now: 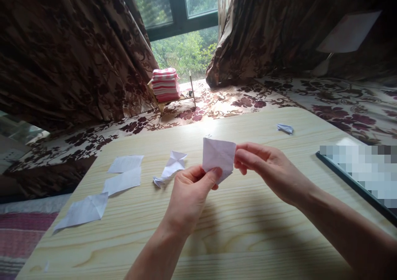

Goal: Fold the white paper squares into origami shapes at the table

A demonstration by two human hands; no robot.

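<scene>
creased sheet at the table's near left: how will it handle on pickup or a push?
The creased sheet looks like thin paper, so probably light and floppy. Its visible creases suggest it may bend there first. Lying loose on the smooth-looking table, it would likely slide if pushed.

On the table (235,247): three paper sheets (82,211) at left, folded paper (175,164) right of them, small paper piece (284,128) far right, flat device (356,176) along right side. Held paper (218,152) above middle, between left hand (189,193) and right hand (269,166). Behind table: cloth stack (166,85) on small rack (178,100), window (178,23) beyond.
</scene>
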